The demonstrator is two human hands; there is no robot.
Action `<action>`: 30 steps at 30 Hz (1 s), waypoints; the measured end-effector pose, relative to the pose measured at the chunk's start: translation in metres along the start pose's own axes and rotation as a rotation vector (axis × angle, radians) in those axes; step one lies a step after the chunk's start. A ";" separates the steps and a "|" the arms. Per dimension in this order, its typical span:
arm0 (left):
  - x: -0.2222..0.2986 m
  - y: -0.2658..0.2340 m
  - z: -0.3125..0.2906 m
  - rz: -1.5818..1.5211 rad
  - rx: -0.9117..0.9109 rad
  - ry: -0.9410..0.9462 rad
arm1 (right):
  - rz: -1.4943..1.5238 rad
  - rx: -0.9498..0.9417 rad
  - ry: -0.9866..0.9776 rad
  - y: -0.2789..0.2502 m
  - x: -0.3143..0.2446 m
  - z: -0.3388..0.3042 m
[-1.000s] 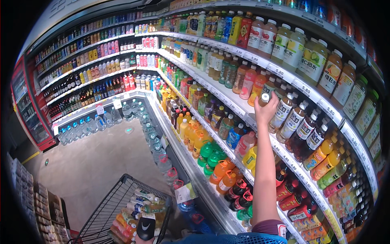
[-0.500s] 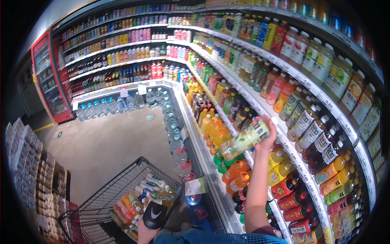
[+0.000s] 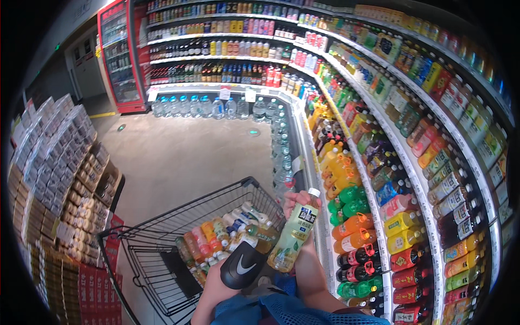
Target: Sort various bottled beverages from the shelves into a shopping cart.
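My right hand (image 3: 297, 201) is wrapped round the upper part of a drink bottle (image 3: 294, 238). The bottle has a white cap, a pale green label with a dark panel and light yellow liquid. It leans cap upward over the near right side of the black wire shopping cart (image 3: 157, 227). My left hand (image 3: 214, 284) is low at the cart's near side, beneath a black rounded piece (image 3: 241, 266) with a white curved mark. This piece hides its fingers. Several drink bottles (image 3: 200, 238), orange, pink and white among them, lie in the cart.
Slanted shelves (image 3: 403, 157) packed with drinks line the right side. Large water bottles (image 3: 189, 106) stand along the low ledge at the back, by a red glass-door cooler (image 3: 120, 59). Stacked packs (image 3: 54, 157) rise at the left. Grey floor (image 3: 179, 162) lies between.
My right hand has brought the bottle from the shelves leftward to the cart's side, turning it more upright. The view has swung right to left, so the shelves sit further right.
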State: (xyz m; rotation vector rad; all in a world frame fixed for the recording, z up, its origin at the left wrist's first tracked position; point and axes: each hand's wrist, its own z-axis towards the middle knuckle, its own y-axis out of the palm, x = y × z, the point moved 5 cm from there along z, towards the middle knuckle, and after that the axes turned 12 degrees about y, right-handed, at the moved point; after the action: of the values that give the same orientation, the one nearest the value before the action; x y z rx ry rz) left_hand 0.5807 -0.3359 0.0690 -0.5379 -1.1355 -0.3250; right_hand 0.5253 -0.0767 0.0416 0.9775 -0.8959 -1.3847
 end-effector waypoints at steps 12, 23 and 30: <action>-0.016 -0.061 -0.044 -0.028 0.015 -0.073 | 0.324 -0.149 0.352 0.012 0.124 0.024; -0.026 -0.084 -0.001 0.060 -0.415 0.160 | 0.021 -0.095 0.313 0.019 0.172 0.014; -0.033 -0.086 0.010 -0.028 -0.492 0.230 | 0.103 -0.091 0.277 0.012 0.175 0.007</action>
State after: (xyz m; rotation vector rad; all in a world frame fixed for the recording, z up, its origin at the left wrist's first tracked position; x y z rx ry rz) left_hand 0.5167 -0.4027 0.0623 -0.8915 -0.8374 -0.6817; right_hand 0.5249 -0.2527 0.0459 1.0097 -0.6610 -1.1592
